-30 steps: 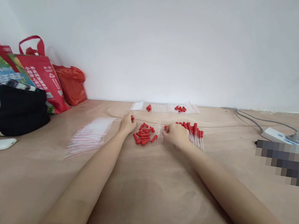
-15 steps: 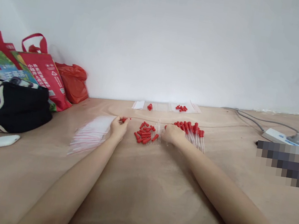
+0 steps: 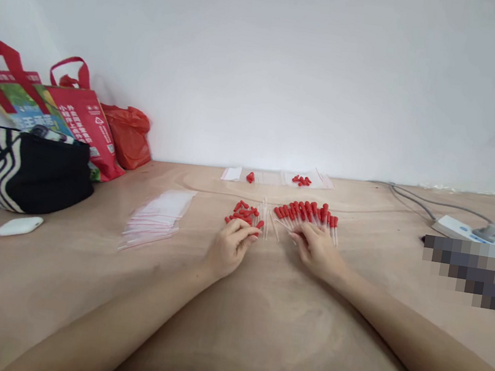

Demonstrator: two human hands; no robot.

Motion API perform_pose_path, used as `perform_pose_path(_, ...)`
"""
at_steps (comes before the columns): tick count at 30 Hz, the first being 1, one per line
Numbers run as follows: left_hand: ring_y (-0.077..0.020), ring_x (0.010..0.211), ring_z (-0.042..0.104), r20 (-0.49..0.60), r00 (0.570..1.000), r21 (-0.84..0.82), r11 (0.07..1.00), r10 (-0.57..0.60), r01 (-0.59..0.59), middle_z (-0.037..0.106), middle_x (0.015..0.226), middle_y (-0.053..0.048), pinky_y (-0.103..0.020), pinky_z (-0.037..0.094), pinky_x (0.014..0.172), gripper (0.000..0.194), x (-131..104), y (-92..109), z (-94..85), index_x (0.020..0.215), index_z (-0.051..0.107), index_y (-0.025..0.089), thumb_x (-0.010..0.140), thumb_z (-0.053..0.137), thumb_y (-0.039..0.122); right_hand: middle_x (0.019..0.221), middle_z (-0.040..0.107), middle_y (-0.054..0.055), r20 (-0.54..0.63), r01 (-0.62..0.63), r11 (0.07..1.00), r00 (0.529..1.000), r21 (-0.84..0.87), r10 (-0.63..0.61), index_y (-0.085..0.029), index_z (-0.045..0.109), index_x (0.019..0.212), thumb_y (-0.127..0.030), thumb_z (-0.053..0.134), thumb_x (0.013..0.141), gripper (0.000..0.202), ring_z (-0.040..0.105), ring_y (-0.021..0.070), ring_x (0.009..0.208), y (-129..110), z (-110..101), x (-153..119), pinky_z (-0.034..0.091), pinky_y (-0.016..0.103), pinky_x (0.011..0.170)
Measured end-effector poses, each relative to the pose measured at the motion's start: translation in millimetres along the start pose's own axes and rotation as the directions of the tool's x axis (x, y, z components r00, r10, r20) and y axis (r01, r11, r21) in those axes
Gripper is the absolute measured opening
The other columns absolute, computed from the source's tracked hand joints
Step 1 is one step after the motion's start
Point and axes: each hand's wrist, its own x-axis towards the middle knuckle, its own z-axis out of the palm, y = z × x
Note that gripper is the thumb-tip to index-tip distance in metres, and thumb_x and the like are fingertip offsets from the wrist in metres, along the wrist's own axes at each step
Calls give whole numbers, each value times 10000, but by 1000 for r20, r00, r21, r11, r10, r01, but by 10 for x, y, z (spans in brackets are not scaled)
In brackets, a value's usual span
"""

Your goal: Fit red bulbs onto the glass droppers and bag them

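Observation:
My left hand (image 3: pixel 230 246) is closed in a pinch at the near side of a pile of loose red rubber bulbs (image 3: pixel 243 211). A red bulb is in its fingers, mostly hidden by them. My right hand (image 3: pixel 316 250) pinches a thin clear glass tube (image 3: pixel 285 226), whose free end points left toward the bulbs. Beyond the right hand lies a row of droppers (image 3: pixel 302 209), red bulbs fitted on clear tubes, partly covered by the fingers. Several bare glass tubes (image 3: pixel 265 210) lie between the pile and the row.
Flat clear zip bags (image 3: pixel 160 216) are stacked at left. Along the wall lie a bag with red bulbs (image 3: pixel 301 180) and bare tubes (image 3: pixel 267 178). A black bag (image 3: pixel 49 171), red shopping bags (image 3: pixel 84 124) and a white case (image 3: pixel 19 226) stand left; a power strip (image 3: pixel 457 227) is right.
My left hand has come from beside the zip bags rightward to the bulb pile. My right hand has moved right and nearer, drawing a glass tube away from the bare tubes.

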Motion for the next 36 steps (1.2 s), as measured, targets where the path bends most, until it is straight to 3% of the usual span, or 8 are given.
perform_pose_path(5, -136, 751, 555, 109, 993, -69, 997, 42, -35, 573, 794, -48, -242, 447, 703, 147, 18, 175, 151, 860, 556, 158, 850, 431, 236, 771, 606, 52, -168, 36, 987, 986, 154, -10, -188, 503, 900, -203, 364, 832, 156, 549, 158, 709, 89, 7, -281, 393, 284, 665)
perform_pose_path(12, -145, 747, 603, 133, 989, -52, 997, -56, 63, 638, 835, -38, -244, 465, 688, 132, 10, 155, 144, 914, 550, 177, 834, 459, 228, 765, 600, 53, -84, 115, 977, 991, 179, -102, -183, 506, 872, -175, 368, 829, 144, 539, 157, 697, -17, 7, -266, 381, 308, 675)
perform_pose_path(28, -129, 673, 584, 173, 985, -63, 998, 4, 7, 627, 744, -35, -222, 455, 623, 178, 12, 155, 136, 855, 588, 161, 847, 431, 245, 702, 585, 25, -59, 213, 965, 977, 152, -206, -174, 580, 865, -198, 397, 838, 187, 488, 114, 619, 0, 18, -254, 314, 297, 682)
perform_pose_path(36, -140, 699, 610, 220, 974, -58, 998, 45, -33, 652, 767, -46, -231, 471, 650, 190, -10, 173, 127, 842, 597, 160, 845, 428, 246, 733, 606, 13, -49, 304, 951, 952, 55, -302, -208, 602, 945, -73, 425, 750, 296, 513, 114, 645, 65, -2, -242, 275, 312, 703)
